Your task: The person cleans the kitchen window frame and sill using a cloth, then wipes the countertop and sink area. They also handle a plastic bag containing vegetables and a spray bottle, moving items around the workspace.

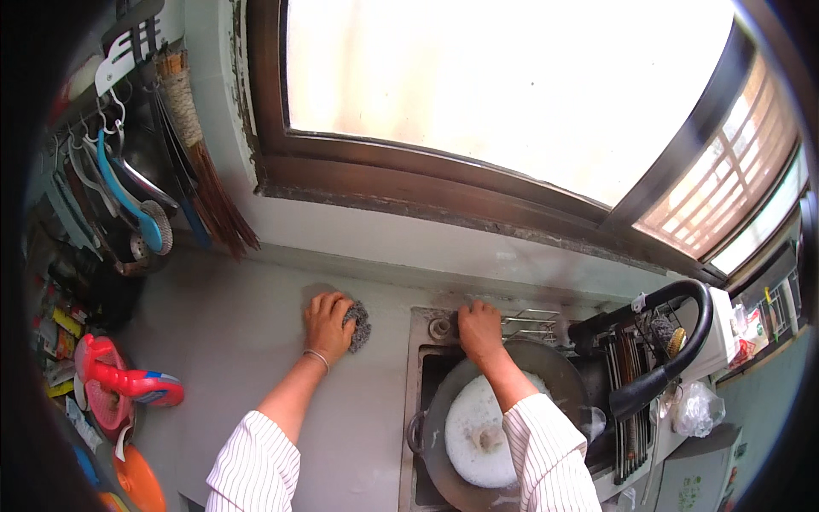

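My left hand [331, 328] presses a grey steel-wool scouring pad [359, 328] against the light countertop [256, 358], left of the sink. At the sink's back rim, my right hand [480, 328] is curled beside a round metal fitting [439, 328]; whatever lies under its fingers is hidden. Below my right forearm, a large dark wok [441, 409] with white suds [470, 448] sits in the sink [413, 358].
A black faucet [707, 320] arches over the sink's right side beside a dish rack [624, 409]. Utensils and a whisk brush [192, 134] hang at left, above a red spray bottle [128, 381] and an orange lid [137, 477]. A brown-framed window [416, 176] stands behind.
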Motion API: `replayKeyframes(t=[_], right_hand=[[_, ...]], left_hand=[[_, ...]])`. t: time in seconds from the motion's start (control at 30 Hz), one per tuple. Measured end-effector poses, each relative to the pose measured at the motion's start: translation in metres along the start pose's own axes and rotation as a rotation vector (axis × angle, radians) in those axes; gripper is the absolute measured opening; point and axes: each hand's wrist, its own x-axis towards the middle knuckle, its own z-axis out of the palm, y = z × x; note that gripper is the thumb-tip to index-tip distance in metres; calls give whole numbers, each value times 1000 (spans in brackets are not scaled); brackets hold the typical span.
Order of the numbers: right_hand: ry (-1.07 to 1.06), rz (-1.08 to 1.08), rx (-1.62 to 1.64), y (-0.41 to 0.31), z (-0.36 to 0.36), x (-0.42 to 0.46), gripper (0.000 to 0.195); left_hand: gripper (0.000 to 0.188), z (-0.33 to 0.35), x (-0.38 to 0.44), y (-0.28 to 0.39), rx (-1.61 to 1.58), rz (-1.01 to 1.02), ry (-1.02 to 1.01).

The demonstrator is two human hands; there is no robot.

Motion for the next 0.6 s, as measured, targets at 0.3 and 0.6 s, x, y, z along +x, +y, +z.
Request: replayKeyframes(t=[0.3, 0.6], right_hand=[[19, 317, 1067, -16, -67, -42, 38], [130, 638, 579, 23, -18, -228, 24]], left_hand=[[38, 10, 4, 1, 33, -45, -51], [39, 8, 10, 5, 51, 40, 3]])
